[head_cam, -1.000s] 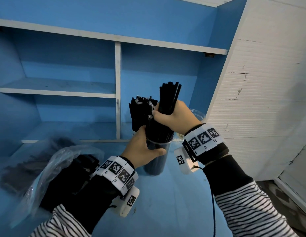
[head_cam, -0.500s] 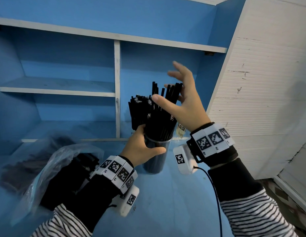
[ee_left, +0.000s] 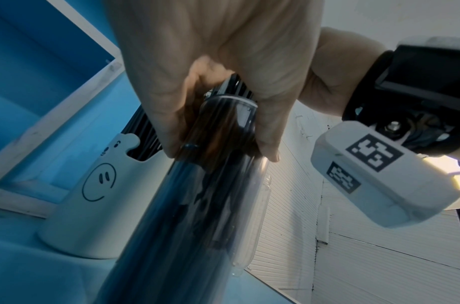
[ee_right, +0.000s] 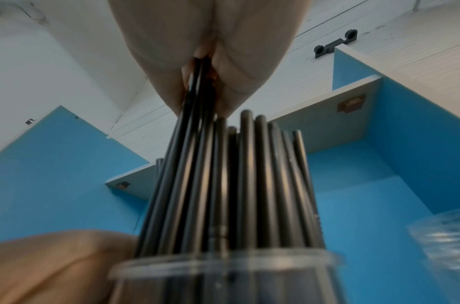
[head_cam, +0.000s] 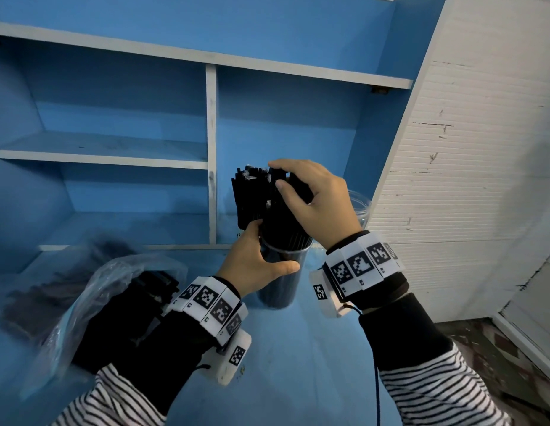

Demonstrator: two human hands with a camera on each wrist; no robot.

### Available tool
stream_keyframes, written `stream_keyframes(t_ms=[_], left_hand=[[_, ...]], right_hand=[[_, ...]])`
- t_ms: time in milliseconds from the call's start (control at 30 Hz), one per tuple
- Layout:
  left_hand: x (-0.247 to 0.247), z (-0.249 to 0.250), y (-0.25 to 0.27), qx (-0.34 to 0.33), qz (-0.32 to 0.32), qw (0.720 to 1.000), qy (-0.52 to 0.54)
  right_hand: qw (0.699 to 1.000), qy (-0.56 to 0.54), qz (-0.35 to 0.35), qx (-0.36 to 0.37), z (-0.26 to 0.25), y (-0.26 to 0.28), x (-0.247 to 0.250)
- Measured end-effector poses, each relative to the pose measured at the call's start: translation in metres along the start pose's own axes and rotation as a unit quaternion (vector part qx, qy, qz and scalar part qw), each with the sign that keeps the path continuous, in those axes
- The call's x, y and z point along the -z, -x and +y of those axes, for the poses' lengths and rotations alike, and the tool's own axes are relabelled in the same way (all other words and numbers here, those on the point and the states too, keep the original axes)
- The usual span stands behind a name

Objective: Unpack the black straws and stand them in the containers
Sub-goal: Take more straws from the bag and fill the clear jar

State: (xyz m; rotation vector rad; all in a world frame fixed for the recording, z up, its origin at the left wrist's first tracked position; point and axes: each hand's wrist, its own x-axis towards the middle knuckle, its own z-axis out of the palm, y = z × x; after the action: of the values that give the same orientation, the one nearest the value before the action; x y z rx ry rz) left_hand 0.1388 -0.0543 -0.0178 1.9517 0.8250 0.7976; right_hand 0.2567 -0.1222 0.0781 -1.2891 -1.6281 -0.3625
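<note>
A clear round container (head_cam: 280, 290) stands on the blue shelf surface, packed with upright black straws (head_cam: 283, 222). My left hand (head_cam: 258, 265) grips the container just under its rim (ee_left: 230, 98), thumb in front. My right hand (head_cam: 313, 198) lies over the straw tops with its fingers curled round them; the right wrist view shows the fingers (ee_right: 231, 82) pinching a few straws (ee_right: 197, 86) above the rest (ee_right: 249, 185). Behind stands a white holder with a smiley face (ee_left: 99, 205), also holding black straws (head_cam: 246, 192).
A crumpled clear plastic bag (head_cam: 113, 287) with more black straws lies at the left, partly behind my left sleeve. An empty clear jar (head_cam: 360, 207) stands at the right against the white panel wall (head_cam: 452, 179). A white shelf divider (head_cam: 211, 155) rises just behind the containers.
My right hand let go of the straw bundle, opened above it, then came down onto the straw tops and closed on them. The straws have sunk lower. My left hand stayed on the container.
</note>
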Motion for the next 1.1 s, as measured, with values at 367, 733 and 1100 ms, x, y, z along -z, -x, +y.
stream_keyframes(t_ms=[367, 733, 1100], left_hand=[[0.000, 0.001, 0.000, 0.006, 0.002, 1.000, 0.003], [0.000, -0.001, -0.001, 0.012, 0.000, 1.000, 0.013], [0.015, 0.000, 0.008, -0.024, -0.060, 0.998, -0.001]], right_hand=[[0.999, 0.024, -0.032, 0.006, 0.004, 0.008, -0.006], [0.993, -0.022, -0.101, -0.057, 0.004, 0.017, -0.001], [0.937, -0.166, -0.131, -0.277, 0.042, 0.067, 0.008]])
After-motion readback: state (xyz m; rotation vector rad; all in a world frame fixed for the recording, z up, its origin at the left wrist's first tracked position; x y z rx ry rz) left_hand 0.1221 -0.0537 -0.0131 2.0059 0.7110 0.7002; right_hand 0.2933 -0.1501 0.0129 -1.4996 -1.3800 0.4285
